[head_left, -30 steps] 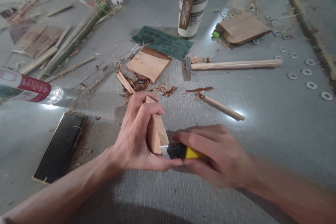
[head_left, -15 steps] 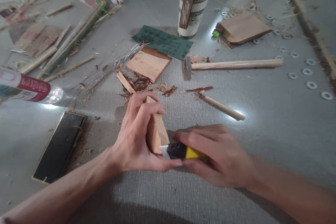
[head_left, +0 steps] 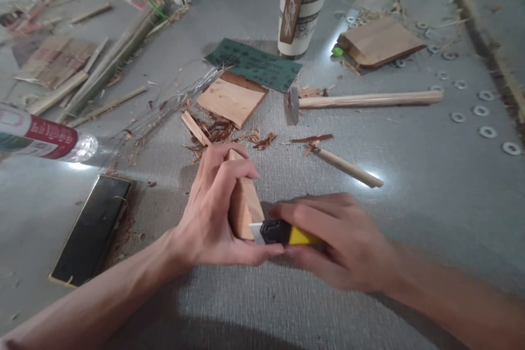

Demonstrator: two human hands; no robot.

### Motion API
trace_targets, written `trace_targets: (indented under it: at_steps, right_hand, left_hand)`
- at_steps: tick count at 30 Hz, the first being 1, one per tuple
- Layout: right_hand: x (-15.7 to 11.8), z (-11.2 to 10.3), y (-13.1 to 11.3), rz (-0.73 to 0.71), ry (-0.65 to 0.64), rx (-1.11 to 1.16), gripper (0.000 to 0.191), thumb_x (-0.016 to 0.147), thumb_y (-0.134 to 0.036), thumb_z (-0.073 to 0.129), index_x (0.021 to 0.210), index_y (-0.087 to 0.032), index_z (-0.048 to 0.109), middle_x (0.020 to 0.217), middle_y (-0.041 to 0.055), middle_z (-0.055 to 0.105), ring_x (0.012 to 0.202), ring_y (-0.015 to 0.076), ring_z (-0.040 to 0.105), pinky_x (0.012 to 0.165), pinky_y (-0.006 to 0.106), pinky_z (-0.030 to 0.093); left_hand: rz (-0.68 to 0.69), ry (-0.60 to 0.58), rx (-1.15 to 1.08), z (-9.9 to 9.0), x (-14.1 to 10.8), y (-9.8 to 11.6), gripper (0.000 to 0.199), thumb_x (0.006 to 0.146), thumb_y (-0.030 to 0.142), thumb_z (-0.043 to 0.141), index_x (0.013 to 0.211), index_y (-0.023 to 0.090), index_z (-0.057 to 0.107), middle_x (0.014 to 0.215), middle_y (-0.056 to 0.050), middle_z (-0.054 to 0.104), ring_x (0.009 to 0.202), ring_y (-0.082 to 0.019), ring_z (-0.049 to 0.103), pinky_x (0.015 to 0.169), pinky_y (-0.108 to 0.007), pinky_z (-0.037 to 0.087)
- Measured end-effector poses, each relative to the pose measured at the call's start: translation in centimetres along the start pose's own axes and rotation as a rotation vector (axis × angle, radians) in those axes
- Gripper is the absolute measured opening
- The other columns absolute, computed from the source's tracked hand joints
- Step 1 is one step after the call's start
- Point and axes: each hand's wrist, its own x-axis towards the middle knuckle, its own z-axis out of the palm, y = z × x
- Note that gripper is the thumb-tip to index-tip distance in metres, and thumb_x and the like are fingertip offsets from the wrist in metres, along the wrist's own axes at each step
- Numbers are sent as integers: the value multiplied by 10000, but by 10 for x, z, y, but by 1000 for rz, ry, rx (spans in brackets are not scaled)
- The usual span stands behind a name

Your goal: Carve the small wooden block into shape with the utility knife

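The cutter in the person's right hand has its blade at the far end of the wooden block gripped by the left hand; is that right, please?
Not quite: the blade is at the near end of the wooden block, as the head view shows. The right hand does hold the cutter, and the left hand grips the block.

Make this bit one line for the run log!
left hand grips wood block | right hand holds utility knife | blade at block's near end | hammer lies beyond

So the utility knife [head_left: 289, 232] is black and yellow, the wood block [head_left: 246, 199] is pale tan. Sandpaper's [head_left: 254, 65] dark green with darker printing, cup's [head_left: 303, 16] cream with dark bands plus a brown label, bottle's [head_left: 49, 136] got a red and white label. Tabletop's [head_left: 430, 202] just grey.
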Motion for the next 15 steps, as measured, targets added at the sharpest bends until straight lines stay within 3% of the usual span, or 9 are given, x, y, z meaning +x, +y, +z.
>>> trace_targets:
  at_steps: [15]
  right_hand:
    - [-1, -1, 1, -20, -30, 30, 230, 1067, -401, 519, 1213, -225, 547, 813, -8, 630, 648, 163, 570, 599, 321, 408]
  left_hand:
    - [-11, -7, 5, 0, 0, 1, 793, 659, 733, 799, 1198, 271, 446, 1195, -116, 466, 1153, -345, 505, 937, -547, 467]
